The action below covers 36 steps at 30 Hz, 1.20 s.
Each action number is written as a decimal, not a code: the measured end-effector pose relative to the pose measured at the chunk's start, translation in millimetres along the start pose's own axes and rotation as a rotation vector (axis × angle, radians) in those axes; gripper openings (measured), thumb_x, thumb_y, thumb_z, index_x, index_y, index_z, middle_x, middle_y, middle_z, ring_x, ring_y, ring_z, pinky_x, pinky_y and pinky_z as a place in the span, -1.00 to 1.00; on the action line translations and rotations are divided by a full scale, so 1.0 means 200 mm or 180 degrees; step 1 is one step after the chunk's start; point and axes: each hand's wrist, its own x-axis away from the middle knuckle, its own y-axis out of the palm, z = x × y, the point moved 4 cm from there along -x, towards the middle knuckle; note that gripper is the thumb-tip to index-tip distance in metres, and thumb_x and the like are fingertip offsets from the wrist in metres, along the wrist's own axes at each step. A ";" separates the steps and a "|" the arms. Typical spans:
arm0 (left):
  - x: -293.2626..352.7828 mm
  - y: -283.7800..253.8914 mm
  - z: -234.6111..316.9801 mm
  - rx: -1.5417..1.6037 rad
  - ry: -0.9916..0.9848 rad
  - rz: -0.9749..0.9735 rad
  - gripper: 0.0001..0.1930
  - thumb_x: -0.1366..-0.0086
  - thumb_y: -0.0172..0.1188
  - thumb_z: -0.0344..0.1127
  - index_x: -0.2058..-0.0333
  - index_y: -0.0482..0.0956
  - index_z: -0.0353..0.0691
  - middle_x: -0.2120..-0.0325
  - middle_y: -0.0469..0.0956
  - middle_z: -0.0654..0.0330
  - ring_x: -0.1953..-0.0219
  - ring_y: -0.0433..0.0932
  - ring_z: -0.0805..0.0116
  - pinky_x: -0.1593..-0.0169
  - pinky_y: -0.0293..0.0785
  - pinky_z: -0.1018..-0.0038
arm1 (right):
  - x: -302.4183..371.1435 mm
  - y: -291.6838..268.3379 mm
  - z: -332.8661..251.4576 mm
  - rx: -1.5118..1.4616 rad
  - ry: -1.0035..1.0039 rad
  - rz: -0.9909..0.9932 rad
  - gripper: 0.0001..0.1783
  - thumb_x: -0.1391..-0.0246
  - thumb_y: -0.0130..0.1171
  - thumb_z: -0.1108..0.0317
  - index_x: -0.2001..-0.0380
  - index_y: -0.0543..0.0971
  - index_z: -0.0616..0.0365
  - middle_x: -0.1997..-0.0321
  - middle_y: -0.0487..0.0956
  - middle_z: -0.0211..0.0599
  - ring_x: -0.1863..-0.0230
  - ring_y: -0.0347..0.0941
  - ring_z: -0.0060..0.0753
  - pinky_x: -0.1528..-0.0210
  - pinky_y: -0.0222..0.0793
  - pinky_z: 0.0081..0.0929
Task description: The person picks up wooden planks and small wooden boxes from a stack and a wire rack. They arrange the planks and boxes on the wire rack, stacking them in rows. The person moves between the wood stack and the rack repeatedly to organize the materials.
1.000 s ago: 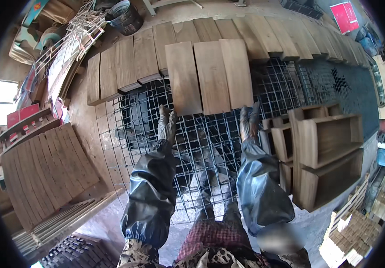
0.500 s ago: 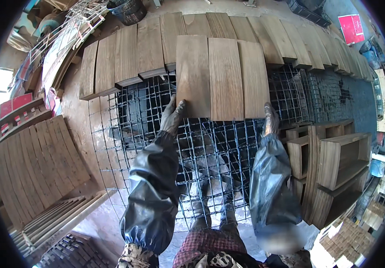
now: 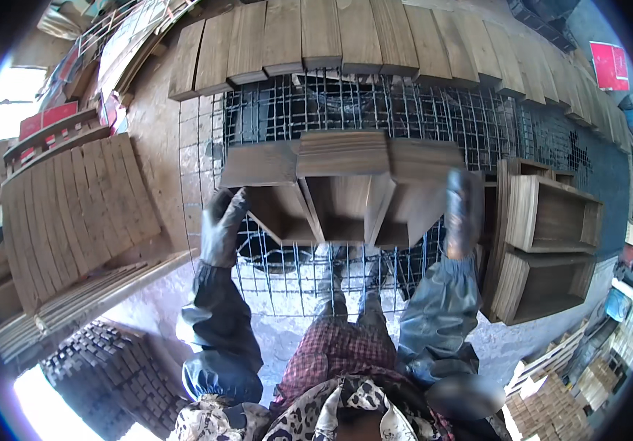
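Three brown wooden boxes (image 3: 342, 154) sit side by side in a row between my hands, above a wire mesh. They are tilted so that their open hollow sides face me. My gloved left hand (image 3: 221, 229) grips the left end of the row, its thumb near the box edge. Against the right end presses my right hand (image 3: 461, 217), smeared by motion, with the fingers pointing away from me. Both forearms wear dark shiny sleeves.
Beyond the mesh (image 3: 272, 110) runs a long row of wooden boxes (image 3: 360, 37). More open boxes (image 3: 563, 213) are stacked on the right. A slatted wooden panel (image 3: 77, 213) stands on the left, above a pile of dark wood pieces (image 3: 111, 375). My legs are below the mesh.
The three boxes have come away from the far row toward me and tipped, so their hollow insides now show. Both hands moved nearer with them, and the view has shifted.
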 end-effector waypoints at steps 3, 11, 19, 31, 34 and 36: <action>-0.02 -0.01 -0.39 -0.0019 -0.0331 0.0103 -0.64 -0.13 0.04 -0.18 0.25 0.44 -0.39 0.47 0.46 0.24 0.41 0.35 0.55 0.32 0.27 0.60 | -0.07 0.12 0.22 0.0053 0.0511 -0.0627 -0.62 -0.06 -0.13 0.25 0.12 0.31 0.31 0.17 0.35 -0.13 0.11 0.28 -0.35 0.08 0.21 -0.59; 0.00 0.17 -0.75 0.0474 -0.0403 -0.0007 -0.52 -0.13 0.07 -0.24 0.01 0.24 -0.34 0.29 0.44 0.25 0.39 0.39 0.56 0.33 0.32 0.66 | 0.11 0.21 0.61 0.0158 0.0908 -0.0777 -0.42 -0.01 0.02 0.31 -0.11 0.11 0.07 -0.04 0.24 -0.08 -0.05 0.21 -0.38 -0.07 0.17 -0.58; 0.61 0.09 -1.10 -0.1246 0.0212 0.0189 -0.46 -0.11 0.00 -0.37 -0.09 0.10 -0.23 0.09 0.32 -0.06 0.10 0.36 0.18 0.06 0.25 0.50 | 0.55 0.21 0.68 0.1100 -0.0109 -0.1032 -0.43 0.06 0.06 0.23 -0.02 0.21 0.25 0.24 0.39 -0.06 0.20 0.32 -0.25 0.15 0.26 -0.39; 0.92 0.05 -0.91 -0.1138 0.0203 -0.0111 -0.41 -0.02 -0.03 -0.57 -0.09 0.09 -0.28 -0.03 0.17 -0.01 -0.12 0.07 0.16 -0.15 -0.08 0.46 | 0.74 0.82 0.65 0.2560 -0.0422 -0.1577 -0.32 0.08 0.00 0.03 -0.03 0.17 0.25 -0.05 0.25 0.01 -0.11 0.10 -0.03 -0.10 0.08 -0.29; 0.96 -0.11 -0.96 -0.1023 -0.0008 -0.0266 -0.46 -0.07 -0.05 -0.52 -0.08 0.11 -0.27 -0.03 0.18 0.02 -0.12 0.07 0.21 -0.17 -0.10 0.45 | 0.80 0.98 0.72 0.2339 -0.0400 -0.1288 -0.35 0.10 0.06 0.10 -0.01 0.19 0.25 -0.07 0.21 0.07 -0.15 0.03 0.04 -0.13 0.03 -0.24; 0.96 -0.25 -1.04 -0.0899 0.0004 -0.0282 -0.48 -0.06 -0.05 -0.53 -0.06 0.15 -0.26 0.00 0.21 0.02 -0.10 0.09 0.22 -0.15 -0.08 0.45 | 0.82 1.05 0.70 0.2451 -0.0241 -0.1136 -0.37 0.10 0.07 0.14 -0.01 0.21 0.25 -0.08 0.19 0.09 -0.16 0.00 0.07 -0.15 0.00 -0.22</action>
